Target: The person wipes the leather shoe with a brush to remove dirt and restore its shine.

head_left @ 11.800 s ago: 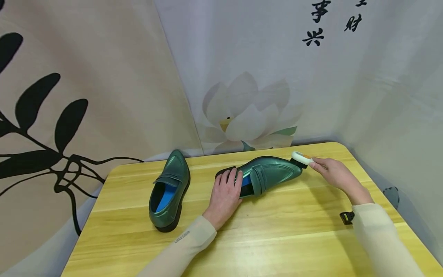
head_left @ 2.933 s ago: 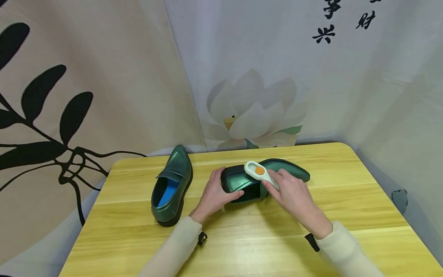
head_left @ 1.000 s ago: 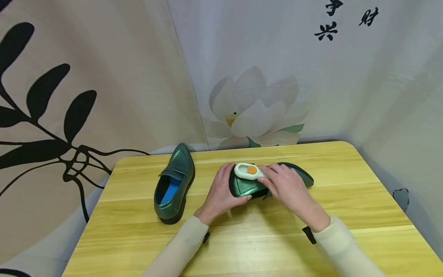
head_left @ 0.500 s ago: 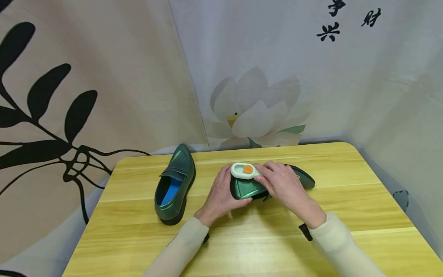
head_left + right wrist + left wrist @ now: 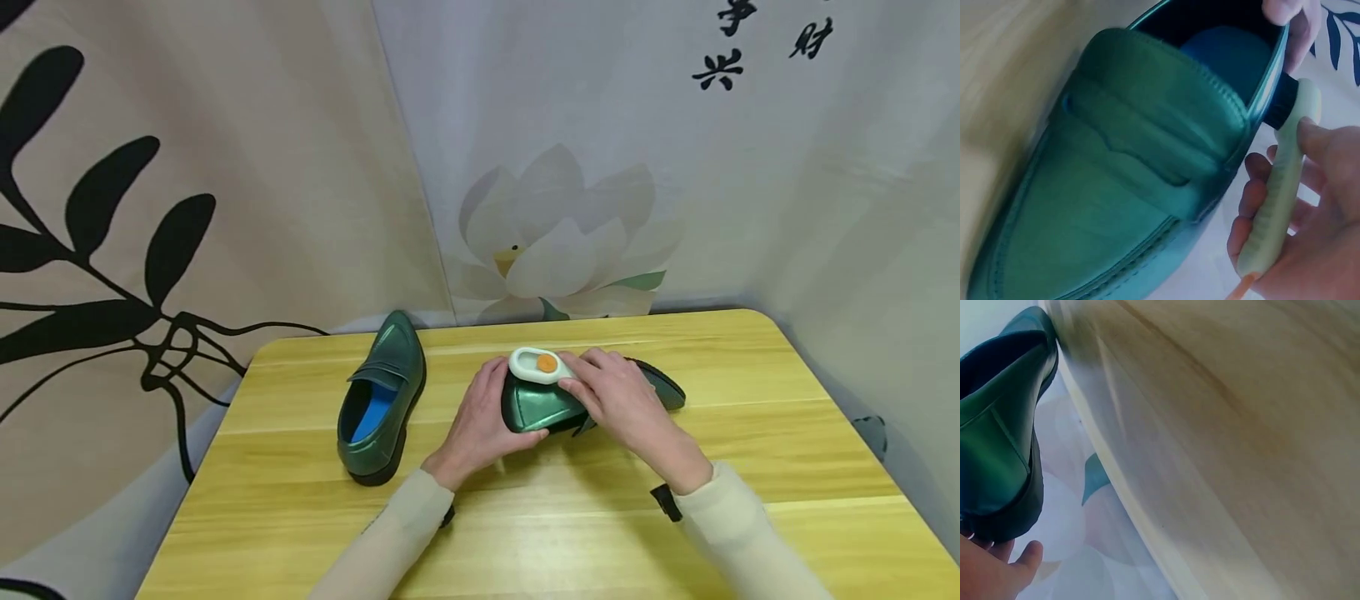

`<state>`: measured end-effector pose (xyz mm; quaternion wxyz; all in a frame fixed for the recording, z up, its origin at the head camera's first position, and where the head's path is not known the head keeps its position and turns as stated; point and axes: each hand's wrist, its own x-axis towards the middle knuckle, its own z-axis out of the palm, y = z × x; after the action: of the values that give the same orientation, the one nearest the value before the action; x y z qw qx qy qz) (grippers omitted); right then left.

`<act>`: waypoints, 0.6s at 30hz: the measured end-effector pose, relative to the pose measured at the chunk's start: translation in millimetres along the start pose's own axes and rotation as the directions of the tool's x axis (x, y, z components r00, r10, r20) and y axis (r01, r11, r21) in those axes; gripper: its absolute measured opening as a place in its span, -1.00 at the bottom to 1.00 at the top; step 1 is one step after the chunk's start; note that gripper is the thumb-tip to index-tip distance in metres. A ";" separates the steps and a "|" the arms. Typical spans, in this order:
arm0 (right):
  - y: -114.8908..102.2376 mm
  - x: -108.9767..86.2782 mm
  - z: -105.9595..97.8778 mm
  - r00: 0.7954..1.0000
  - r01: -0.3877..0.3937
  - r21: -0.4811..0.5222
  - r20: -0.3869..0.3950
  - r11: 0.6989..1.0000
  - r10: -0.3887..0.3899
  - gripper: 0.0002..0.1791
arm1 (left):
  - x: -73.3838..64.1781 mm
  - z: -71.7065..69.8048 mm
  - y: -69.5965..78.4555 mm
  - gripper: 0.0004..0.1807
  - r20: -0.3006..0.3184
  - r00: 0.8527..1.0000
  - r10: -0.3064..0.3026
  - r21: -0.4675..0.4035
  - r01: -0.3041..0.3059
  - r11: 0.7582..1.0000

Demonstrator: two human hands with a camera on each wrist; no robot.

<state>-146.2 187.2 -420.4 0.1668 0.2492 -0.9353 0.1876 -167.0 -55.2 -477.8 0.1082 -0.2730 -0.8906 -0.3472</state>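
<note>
A shiny green loafer (image 5: 540, 408) is tilted on the table, toe to the right, its far side turned up. My left hand (image 5: 480, 421) grips it round the heel, thumb on the near side. My right hand (image 5: 622, 404) holds a white-handled brush (image 5: 528, 367) with an orange spot, over the heel end of the shoe. In the right wrist view, the brush's dark bristles (image 5: 1282, 103) touch the loafer's side below the opening, and the fingers wrap its ribbed handle. The left wrist view shows the heel (image 5: 1007, 515) against the left fingers. The right hand hides part of the shoe's middle.
A matching green loafer (image 5: 382, 392) with a blue insole stands upright to the left, toe pointing away. The wooden table (image 5: 570, 533) ends at a printed curtain (image 5: 300, 167) behind. Dark straps show at both wrists.
Since the oldest frame, the brush has gone from the toe to the heel end, my left hand from the opening to the heel, and the loafer has tilted. Lately the brush makes small left-right shifts.
</note>
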 end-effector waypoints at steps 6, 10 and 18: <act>9.7 -8.3 -6.8 0.999 -0.042 -0.017 0.007 0.999 0.042 -0.56 | -2.0 -0.2 -2.0 0.20 0.028 0.999 -0.041 0.016 0.041 0.999; 17.0 -14.7 -11.1 0.997 -0.073 -0.021 -0.002 0.997 0.073 -0.56 | -1.8 -1.3 -2.1 0.19 0.020 0.999 -0.044 0.015 0.044 0.999; 4.3 -6.3 -7.6 0.999 -0.038 -0.029 0.003 0.999 0.038 -0.55 | -1.9 -0.7 -1.8 0.18 0.019 0.999 -0.027 0.034 0.027 0.999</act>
<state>-141.7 196.4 -417.5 0.1649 0.2293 -0.9429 0.1765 -166.4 -57.6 -478.9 0.0991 -0.2625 -0.9009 -0.3311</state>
